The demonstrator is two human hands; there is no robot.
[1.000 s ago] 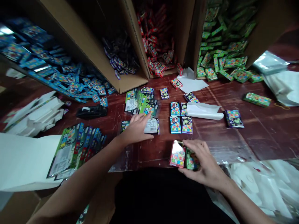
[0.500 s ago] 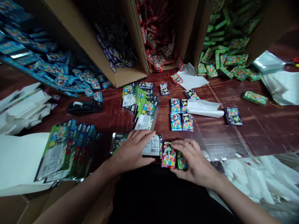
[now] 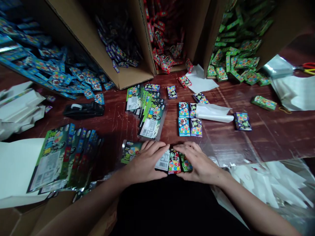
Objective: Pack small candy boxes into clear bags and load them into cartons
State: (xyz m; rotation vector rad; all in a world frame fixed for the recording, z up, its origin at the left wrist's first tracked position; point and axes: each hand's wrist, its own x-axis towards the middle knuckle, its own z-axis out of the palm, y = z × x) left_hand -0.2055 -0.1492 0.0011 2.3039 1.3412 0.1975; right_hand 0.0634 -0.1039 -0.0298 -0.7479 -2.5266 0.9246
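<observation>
My left hand (image 3: 147, 162) lies over a dark printed card pack (image 3: 131, 151) in clear film, its fingers on the pack's right half by the white label. Touching that end stands a red small box (image 3: 174, 162), with a green small box (image 3: 185, 163) beside it. My right hand (image 3: 200, 162) curls round the green box, fingertips at the top edge of the red one and thumb along the bottom. Just beyond the hands, two blue boxes (image 3: 184, 127) and two purple boxes (image 3: 196, 127) form a block, partly under a white paper strip (image 3: 215, 113).
Behind are cartons of blue (image 3: 59, 73), purple (image 3: 120, 55), red (image 3: 164, 60) and green boxes (image 3: 248, 62). Printed packs lie fanned at left (image 3: 52, 157) and centre (image 3: 151, 121). A tape dispenser (image 3: 83, 109) is at left, scissors (image 3: 307, 68) at far right.
The red and green boxes now sit against the card pack's end, between my hands. My left hand has slid right over the pack, and my right hand has moved slightly left. The whole view has shifted a little.
</observation>
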